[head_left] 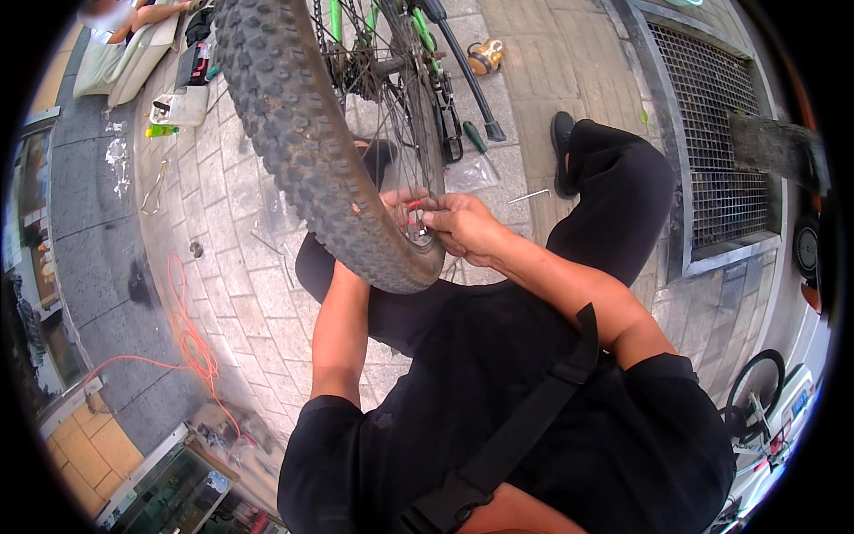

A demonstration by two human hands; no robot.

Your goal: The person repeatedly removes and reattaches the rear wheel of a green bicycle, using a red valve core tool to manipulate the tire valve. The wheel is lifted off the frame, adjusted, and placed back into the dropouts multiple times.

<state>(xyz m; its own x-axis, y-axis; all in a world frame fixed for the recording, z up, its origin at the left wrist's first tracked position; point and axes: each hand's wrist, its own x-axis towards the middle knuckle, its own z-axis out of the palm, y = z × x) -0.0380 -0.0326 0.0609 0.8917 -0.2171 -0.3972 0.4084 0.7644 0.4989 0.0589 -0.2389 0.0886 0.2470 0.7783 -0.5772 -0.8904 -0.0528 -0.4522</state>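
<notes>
A knobbly bicycle tire [298,151] fills the upper middle, around a spoked wheel beside green frame tubes [418,36]. My right hand [463,230] is at the inner rim, thumb and fingers closed on a small red tool [414,207] among the spokes. My left hand [398,201] reaches up behind the tire, mostly hidden; a few fingertips show beside the red tool, but what they hold is unclear.
A green-handled screwdriver [473,135], plastic bag [471,171], hex key [529,196] and yellow container [486,57] lie ahead. An orange hose [197,351] coils left. A metal grate [703,142] is right. Another person [133,22] sits upper left.
</notes>
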